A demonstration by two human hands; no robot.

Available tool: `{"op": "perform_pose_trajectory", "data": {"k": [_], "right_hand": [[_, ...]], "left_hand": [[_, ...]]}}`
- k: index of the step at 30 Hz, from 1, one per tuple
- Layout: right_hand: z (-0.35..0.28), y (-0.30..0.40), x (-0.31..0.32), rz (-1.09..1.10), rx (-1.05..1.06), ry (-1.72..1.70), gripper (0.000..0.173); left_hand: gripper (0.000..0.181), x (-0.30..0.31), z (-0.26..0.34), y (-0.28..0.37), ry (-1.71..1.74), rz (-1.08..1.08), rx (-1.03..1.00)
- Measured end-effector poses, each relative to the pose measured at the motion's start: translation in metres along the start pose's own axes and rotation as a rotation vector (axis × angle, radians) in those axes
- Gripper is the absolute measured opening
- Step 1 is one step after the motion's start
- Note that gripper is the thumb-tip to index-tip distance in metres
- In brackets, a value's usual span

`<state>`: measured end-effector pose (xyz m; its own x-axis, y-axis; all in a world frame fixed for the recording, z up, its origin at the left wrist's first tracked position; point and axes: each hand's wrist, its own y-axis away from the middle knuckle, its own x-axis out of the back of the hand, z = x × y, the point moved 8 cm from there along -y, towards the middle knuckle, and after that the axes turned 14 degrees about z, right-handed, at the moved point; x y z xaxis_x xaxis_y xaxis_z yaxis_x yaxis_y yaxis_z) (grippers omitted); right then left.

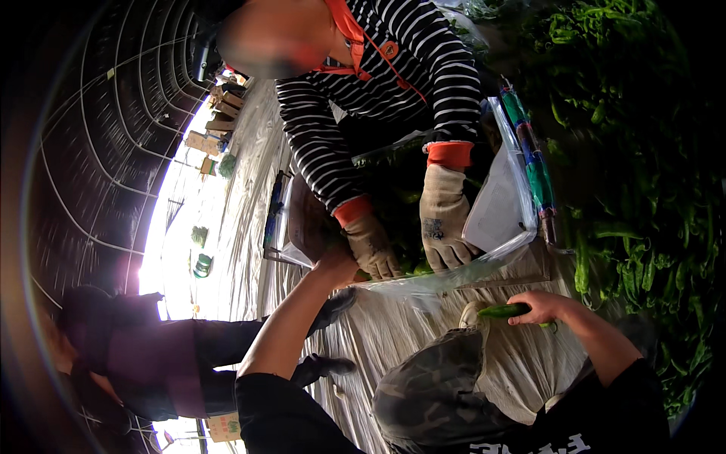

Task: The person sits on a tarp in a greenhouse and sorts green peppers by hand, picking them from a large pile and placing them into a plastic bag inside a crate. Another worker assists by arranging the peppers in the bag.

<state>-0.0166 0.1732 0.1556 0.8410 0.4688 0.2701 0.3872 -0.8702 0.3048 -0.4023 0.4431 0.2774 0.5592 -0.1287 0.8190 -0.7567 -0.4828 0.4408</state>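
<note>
Near the pile, my right hand is closed around a long green pepper. My left hand reaches to the near left corner of a box lined with clear plastic film; the other person's hand partly covers its fingers, so its grip cannot be made out. Green peppers lie in the dark inside of the box. Across from me, a person in a striped top presses both gloved hands down inside the near edge. A white sheet stands along the box's right side.
A large heap of green peppers spreads along the right. Another person in dark clothes stands at the left, feet near my left arm. Wrinkled plastic sheeting covers the ground. Cardboard boxes lie farther off at the upper left.
</note>
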Motion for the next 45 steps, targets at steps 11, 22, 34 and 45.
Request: {"op": "perform_pose_trajectory", "data": {"k": [11,22,34,45], "right_hand": [[-0.162,0.051,0.040,-0.088,0.290,-0.661,0.030],[-0.183,0.066,0.032,0.133,0.323,-1.081,0.048],[-0.182,0.087,0.056,0.437,0.313,-1.176,0.042],[-0.165,0.086,0.039,0.538,0.269,-1.261,0.050]], "left_hand": [[0.021,0.156,0.072,0.097,0.705,0.665,0.493],[0.033,0.320,0.260,0.071,1.256,0.711,0.569],[0.038,0.354,0.285,-0.003,1.194,0.721,0.394],[0.046,0.341,0.279,-0.016,1.040,0.804,0.472]]}}
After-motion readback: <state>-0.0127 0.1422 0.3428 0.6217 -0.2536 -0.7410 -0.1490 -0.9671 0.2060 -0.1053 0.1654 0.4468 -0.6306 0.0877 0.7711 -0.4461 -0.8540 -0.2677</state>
